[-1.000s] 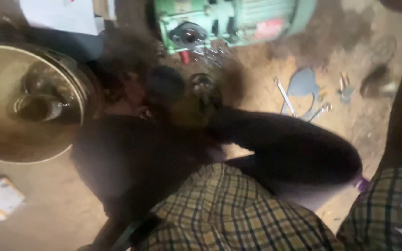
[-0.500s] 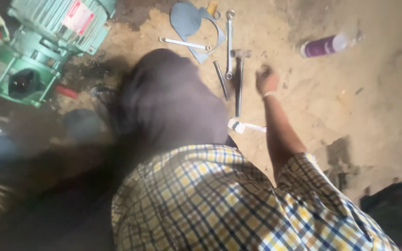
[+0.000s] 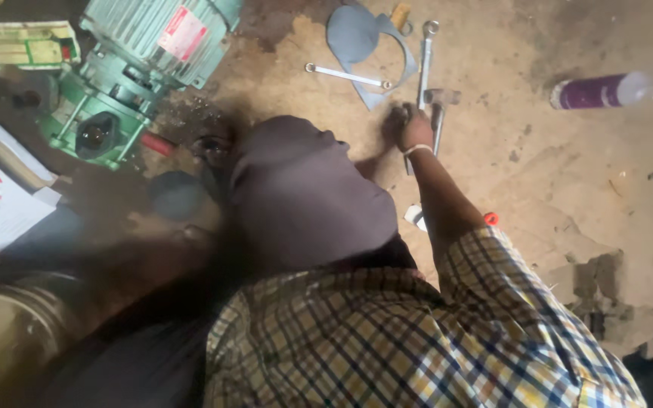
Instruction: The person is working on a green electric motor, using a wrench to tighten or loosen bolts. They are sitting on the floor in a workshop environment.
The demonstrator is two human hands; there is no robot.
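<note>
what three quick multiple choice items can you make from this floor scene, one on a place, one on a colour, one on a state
1. Where is the hammer?
A. on the green motor
B. on the floor by the right hand
C. inside the purple bottle

2. What colour is the motor?
A. green
B. orange
C. white

3. How does the purple bottle sit?
A. standing upright
B. hanging from a hook
C. lying on its side

Answers:
1 B, the hammer lies on the dirt floor right next to the right hand.
2 A, its ribbed housing and end cover are green.
3 C, it rests lengthwise on the floor.
</note>
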